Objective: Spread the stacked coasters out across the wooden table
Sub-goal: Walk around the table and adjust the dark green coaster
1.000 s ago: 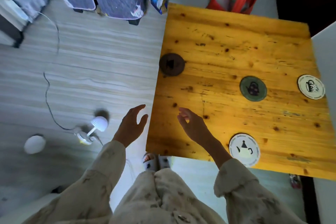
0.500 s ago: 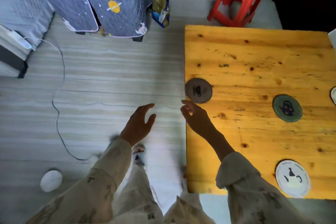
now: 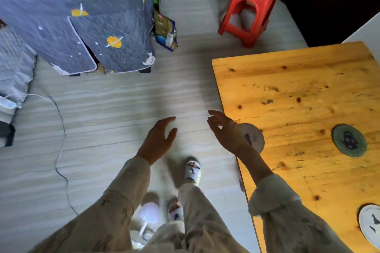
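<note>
The wooden table (image 3: 304, 92) fills the right side of the head view. Three round coasters lie on it, spread apart: a pale grey one (image 3: 255, 137) at the left edge, a green one with a teapot (image 3: 349, 140) toward the right, and a white one (image 3: 370, 225) cut off at the bottom right corner. My right hand (image 3: 225, 131) hovers with fingers apart at the table's left edge, partly covering the grey coaster and holding nothing. My left hand (image 3: 158, 139) is open over the floor, left of the table.
A red plastic stool (image 3: 249, 9) stands on the floor beyond the table. A blue quilt-covered piece of furniture (image 3: 82, 33) is at the top left with a snack bag (image 3: 165, 31) beside it. A cable (image 3: 59, 146) runs across the floor, and a small white lamp (image 3: 149, 214) sits by my feet.
The view has swung left, so the table and coasters have shifted right in the frame. Both hands stay open and have drifted off the table toward the floor. A fourth coaster has left the frame.
</note>
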A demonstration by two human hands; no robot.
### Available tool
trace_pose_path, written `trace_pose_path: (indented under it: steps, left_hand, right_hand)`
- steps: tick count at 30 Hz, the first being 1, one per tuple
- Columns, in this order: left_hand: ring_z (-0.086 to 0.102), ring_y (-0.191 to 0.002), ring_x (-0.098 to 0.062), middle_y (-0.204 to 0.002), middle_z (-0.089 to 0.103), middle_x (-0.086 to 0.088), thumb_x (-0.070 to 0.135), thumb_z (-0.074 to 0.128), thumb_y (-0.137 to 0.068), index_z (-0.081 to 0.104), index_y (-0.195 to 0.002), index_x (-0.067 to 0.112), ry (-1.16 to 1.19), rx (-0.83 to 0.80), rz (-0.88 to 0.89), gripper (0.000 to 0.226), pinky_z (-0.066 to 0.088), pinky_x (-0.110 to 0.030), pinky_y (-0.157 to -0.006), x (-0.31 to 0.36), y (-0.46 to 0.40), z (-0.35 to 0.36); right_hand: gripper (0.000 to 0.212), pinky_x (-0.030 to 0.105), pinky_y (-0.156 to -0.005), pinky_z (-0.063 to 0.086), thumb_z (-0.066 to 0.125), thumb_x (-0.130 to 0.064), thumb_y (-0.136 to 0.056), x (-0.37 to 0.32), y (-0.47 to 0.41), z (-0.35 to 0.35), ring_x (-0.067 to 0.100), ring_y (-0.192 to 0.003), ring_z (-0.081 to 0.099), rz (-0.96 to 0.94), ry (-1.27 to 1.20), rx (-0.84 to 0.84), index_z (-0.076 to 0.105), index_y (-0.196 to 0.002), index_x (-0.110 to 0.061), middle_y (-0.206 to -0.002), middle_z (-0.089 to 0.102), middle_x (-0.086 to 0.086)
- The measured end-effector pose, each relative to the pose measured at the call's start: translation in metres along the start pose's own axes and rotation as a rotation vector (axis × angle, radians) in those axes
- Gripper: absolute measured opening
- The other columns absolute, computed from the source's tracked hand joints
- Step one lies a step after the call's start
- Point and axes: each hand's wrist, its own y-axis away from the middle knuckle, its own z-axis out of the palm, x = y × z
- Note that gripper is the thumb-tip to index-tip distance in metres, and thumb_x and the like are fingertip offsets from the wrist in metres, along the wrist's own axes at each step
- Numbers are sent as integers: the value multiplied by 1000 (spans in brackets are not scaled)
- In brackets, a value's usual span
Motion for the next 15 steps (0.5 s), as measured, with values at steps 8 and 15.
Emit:
trace_pose_path:
  steps: [8,15]
  left_hand:
    - [46,-124,-23,-133,50,-12,17,49,-91,45,-130,12,-33,12,121,40,35,-33,-104,30,-161,-53]
    - [46,-125,-24,-134,51,-14,16,47,-91,46,-128,8,-128,-100,248,38,30,-29,-106,86,-302,-99]
  right_hand:
    - [33,11,-71,36,47,-14,-95,-40,-140,-29,27,-110,60,31,-82,90,50,-126,-8,-119,64,16]
    - [33,18,-78,41,47,-16,-94,-81,-252,-90,27,-112,60,40,-102,173,50,-127,-11,-120,64,16]
